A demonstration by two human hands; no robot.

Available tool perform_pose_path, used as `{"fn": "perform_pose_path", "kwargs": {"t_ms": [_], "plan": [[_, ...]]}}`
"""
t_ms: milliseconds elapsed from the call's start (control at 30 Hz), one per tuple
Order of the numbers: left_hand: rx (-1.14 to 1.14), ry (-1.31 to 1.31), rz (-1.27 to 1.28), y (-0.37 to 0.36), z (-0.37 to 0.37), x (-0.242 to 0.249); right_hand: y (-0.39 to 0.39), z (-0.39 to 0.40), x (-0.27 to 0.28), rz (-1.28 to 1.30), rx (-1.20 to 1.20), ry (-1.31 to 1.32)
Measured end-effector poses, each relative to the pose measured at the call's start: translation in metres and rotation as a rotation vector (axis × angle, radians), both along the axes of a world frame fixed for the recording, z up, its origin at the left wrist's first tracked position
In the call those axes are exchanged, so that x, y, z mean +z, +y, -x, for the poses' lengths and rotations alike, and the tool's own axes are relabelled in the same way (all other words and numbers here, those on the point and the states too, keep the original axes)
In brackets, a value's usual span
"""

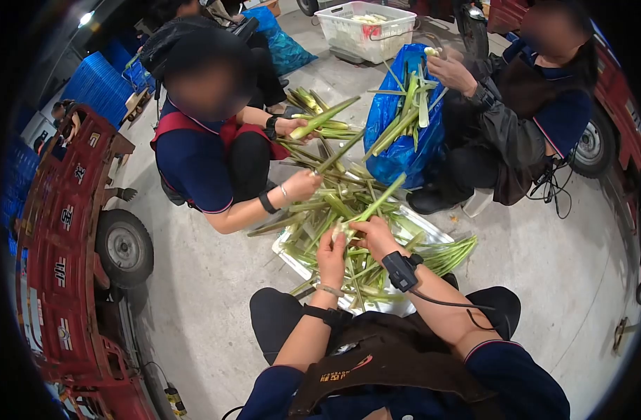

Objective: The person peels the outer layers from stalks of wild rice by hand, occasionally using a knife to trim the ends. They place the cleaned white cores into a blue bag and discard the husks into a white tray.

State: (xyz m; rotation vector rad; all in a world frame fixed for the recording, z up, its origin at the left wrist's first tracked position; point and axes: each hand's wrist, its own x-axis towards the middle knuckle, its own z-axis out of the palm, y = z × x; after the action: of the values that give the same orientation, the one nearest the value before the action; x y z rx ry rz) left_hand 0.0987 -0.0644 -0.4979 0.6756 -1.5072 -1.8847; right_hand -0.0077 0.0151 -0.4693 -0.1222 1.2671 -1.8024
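Note:
Both of my hands meet on one water bamboo shoot (378, 203), whose green leafy end points up and to the right. At its pale lower end, my left hand (332, 255) has its fingers closed. Just to the right, my right hand (376, 236) is closed around the stalk. Below and around them lies a heap of green husks and stalks (327, 227), spread over a white sheet or board (427, 225) on the floor. Exactly how my fingertips press on the shoot is partly hidden.
Opposite on the left, a person (201, 154) holds green stalks in both hands. Another person (502, 105) works at right beside a blue plastic bag (388, 115) of husks. Behind stands a white crate (366, 43) of pale shoots. A red three-wheeled cart (68, 231) borders the left.

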Motion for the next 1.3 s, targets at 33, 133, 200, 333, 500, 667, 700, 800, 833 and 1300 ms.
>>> {"fn": "perform_pose_path", "kwargs": {"t_ms": [33, 133, 200, 333, 500, 667, 700, 800, 833, 1300], "plan": [[0.002, 0.023, -0.252, 0.002, -0.003, 0.006, -0.001, -0.005, 0.0, 0.027, -0.063, -0.12], [0.049, 0.206, -0.539, 0.006, 0.007, 0.012, -0.005, -0.015, 0.004, 0.087, -0.154, -0.272], [0.008, 0.192, -0.509, 0.001, 0.005, 0.007, -0.007, -0.016, 0.009, 0.147, -0.165, -0.127], [-0.05, -0.103, -0.077, -0.011, 0.014, -0.006, -0.02, -0.014, 0.004, -0.025, -0.201, 0.386], [-0.093, -0.006, -0.264, -0.008, 0.007, 0.013, -0.026, -0.023, 0.008, 0.006, -0.299, 0.027], [-0.076, 0.105, -0.37, -0.009, 0.009, 0.028, -0.022, -0.021, 0.036, 0.15, -0.346, -0.202], [-0.091, 0.129, -0.348, -0.011, 0.01, 0.031, -0.023, -0.023, 0.042, 0.193, -0.361, -0.228], [-0.054, 0.213, -0.28, -0.015, 0.017, 0.027, -0.028, -0.021, 0.046, 0.254, -0.366, -0.252], [-0.02, 0.211, -0.235, -0.014, 0.017, 0.025, -0.026, -0.021, 0.049, 0.261, -0.371, -0.277], [0.067, 0.208, -0.001, -0.004, 0.03, 0.058, -0.029, -0.018, 0.065, 0.427, -0.281, -0.271]]}}
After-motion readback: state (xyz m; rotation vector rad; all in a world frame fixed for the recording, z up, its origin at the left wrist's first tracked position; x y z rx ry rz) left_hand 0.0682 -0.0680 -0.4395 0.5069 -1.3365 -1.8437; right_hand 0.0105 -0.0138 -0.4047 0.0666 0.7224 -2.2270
